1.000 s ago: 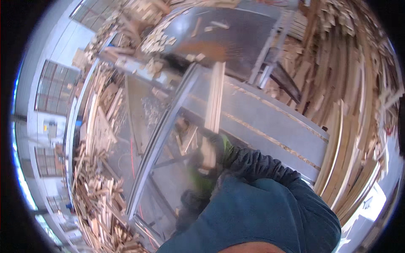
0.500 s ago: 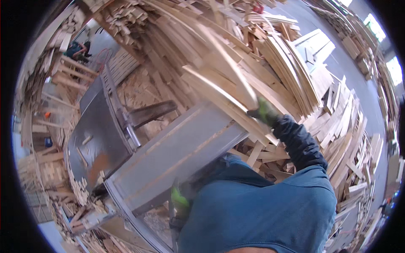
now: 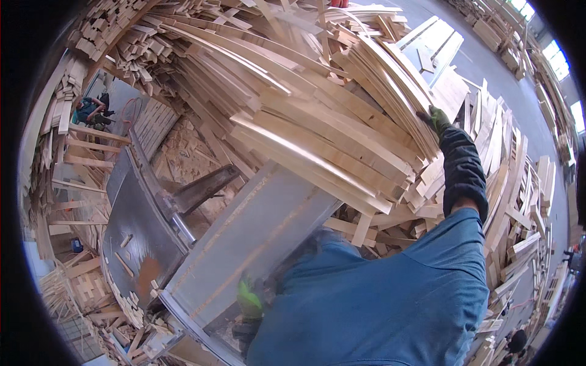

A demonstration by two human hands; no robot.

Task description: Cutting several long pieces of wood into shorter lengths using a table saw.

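My right hand [image 3: 438, 121], in a dark and green glove, is stretched out far to the right. Its fingers close over the edge of a pale wooden board [image 3: 408, 91] on a stack of long boards. Low in the view, beside my body, my left hand [image 3: 250, 297] wears a bright green glove. Motion smears its fingers, so their hold is unclear. It is near the front edge of a grey metal machine table [image 3: 262, 207]. More long boards [image 3: 317, 168] lie in a pile, overhanging the table's far right end.
A dark metal plate [image 3: 137, 232] with wood scraps stands left of the table, with a metal bar [image 3: 207, 183] beside it. Offcuts [image 3: 519, 213] are heaped on the right. Another person [image 3: 91, 110] is at the far left. Grey floor [image 3: 488, 79] shows beyond the stacks.
The board my right hand held over the pile now lies there, let go. That hand has moved right and away from me, onto the stack. My left hand stays low, still blurred.
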